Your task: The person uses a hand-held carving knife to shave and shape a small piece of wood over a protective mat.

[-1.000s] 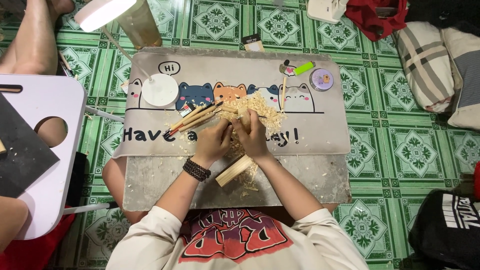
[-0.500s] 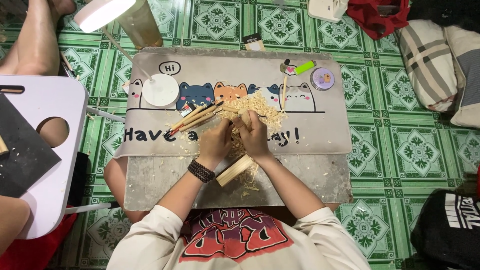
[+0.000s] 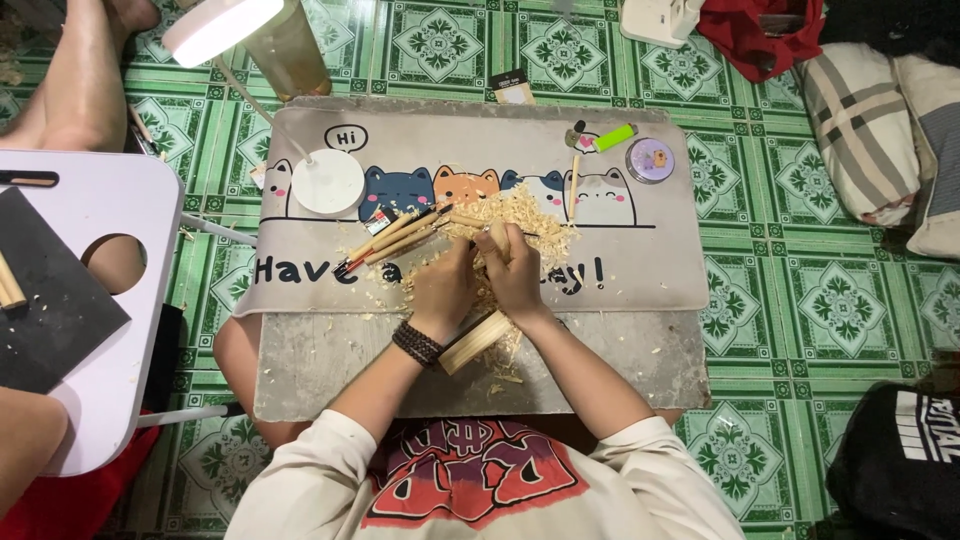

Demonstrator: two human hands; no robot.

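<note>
My left hand (image 3: 443, 288), with a dark bead bracelet on the wrist, and my right hand (image 3: 517, 270) are pressed close together over the cartoon cat mat (image 3: 640, 250). Both are closed around a small pale wooden piece (image 3: 497, 240). The right hand seems to grip a thin carving tool as well, mostly hidden by the fingers. A pile of wood shavings (image 3: 525, 212) lies just beyond the hands. A pale wooden block (image 3: 476, 341) lies on the grey board (image 3: 330, 360) just below my wrists. Several wooden-handled carving tools (image 3: 398, 237) lie left of the hands.
A white lamp base (image 3: 328, 182) and lamp head (image 3: 213, 27) stand at the back left. A round purple tin (image 3: 650, 160) and green lighter (image 3: 613, 137) lie at the mat's far right. A white folding table (image 3: 120, 330) and another person's leg (image 3: 85, 85) are left. Pillows (image 3: 865, 120) lie right.
The hands stay in the same place over the mat, with only slight finger movement on the wooden piece. Nothing else has moved.
</note>
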